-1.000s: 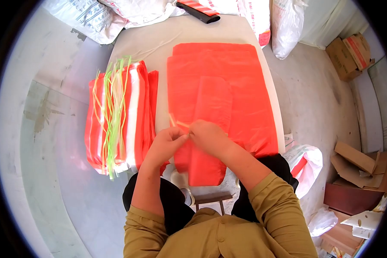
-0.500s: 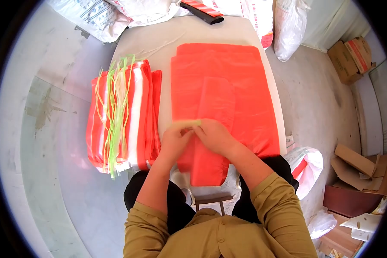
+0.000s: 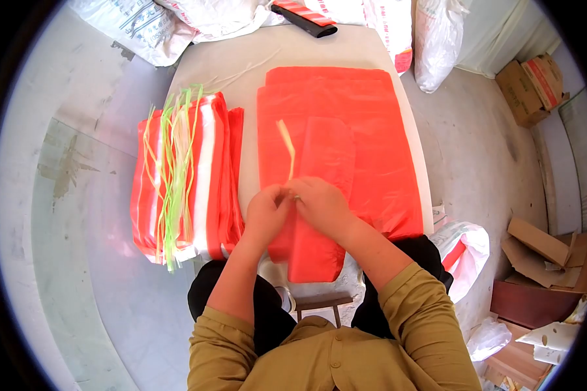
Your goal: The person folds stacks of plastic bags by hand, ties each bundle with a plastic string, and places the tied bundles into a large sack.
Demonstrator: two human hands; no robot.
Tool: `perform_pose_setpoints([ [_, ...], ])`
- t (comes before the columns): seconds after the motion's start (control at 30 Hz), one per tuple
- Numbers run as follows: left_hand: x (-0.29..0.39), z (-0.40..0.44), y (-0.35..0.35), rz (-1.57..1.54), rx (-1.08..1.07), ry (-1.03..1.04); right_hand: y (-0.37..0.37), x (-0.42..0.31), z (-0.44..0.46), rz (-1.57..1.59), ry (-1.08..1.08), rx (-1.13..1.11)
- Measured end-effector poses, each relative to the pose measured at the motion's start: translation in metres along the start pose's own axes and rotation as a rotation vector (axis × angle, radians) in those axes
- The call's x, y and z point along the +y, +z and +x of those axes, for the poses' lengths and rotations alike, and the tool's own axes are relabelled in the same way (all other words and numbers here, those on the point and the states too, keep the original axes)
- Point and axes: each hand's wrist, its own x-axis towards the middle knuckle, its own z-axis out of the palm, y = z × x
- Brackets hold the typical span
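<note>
Yellow strip (image 3: 287,138) has swung round. Half a second ago it lay crosswise and blurred above the hands; now its free end points to the far side, slightly bent, over the red sheets (image 3: 383,140). Meaning for the handling, as I judge it: one end is loose while the lower part is under control at the hands, so the strip is being worked rather than merely carried. No finished knot in sight.

Right hand (image 3: 319,203): fingers closed, gripping the strip's lower part, with a small yellow-green bit showing at the fingertips. Left hand (image 3: 267,210): right up against the other, fingers curled in. Their tips are hidden and the spot is blurred, so I cannot tell what they pinch. Both hands sit about where they were half a second ago.

Long red fold (image 3: 331,153) unmoved beneath the right hand, lying on the sheets, near end jutting past the near edge of the tabletop (image 3: 238,75).

To the left, striped stack (image 3: 206,163) unchanged, green strands (image 3: 171,171) draped along its top, well apart from the strip.
</note>
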Motion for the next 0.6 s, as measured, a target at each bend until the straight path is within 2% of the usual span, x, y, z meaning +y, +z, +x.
perform_pose_setpoints([
  [0.13,0.0008,-0.0037,-0.0011,0.156,0.022,0.171,-0.0020,0.0013,0.0014,-0.075,-0.064,0.022],
  [0.6,0.0052,-0.0066,-0.0046,0.049,-0.005,0.018,-0.0011,0.0016,-0.0003,-0.012,0.004,0.070],
])
